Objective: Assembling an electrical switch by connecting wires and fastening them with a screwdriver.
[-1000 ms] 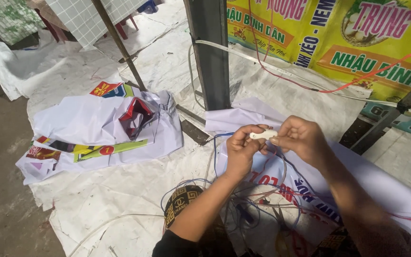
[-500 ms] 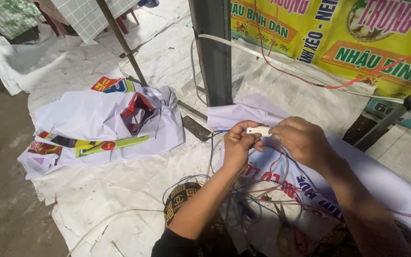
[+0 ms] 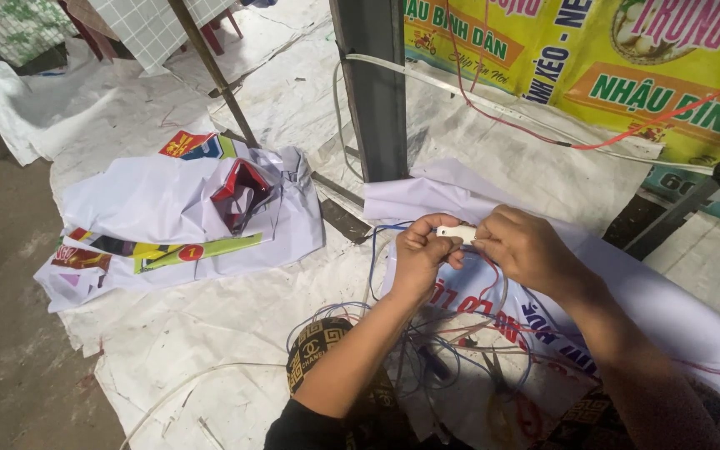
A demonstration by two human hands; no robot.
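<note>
Left hand [image 3: 421, 252] and right hand [image 3: 527, 247] pinching the small white plastic piece [image 3: 458, 234] from either end, as half a second ago, only shifted slightly lower. Held just above the blue and red wires [image 3: 427, 350] on the white banner [image 3: 668, 300]; work judged unfinished.

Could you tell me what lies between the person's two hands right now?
In the head view, a small white plastic piece bridges the gap, pinched by the left hand and right hand, with thin wires trailing below.
</note>
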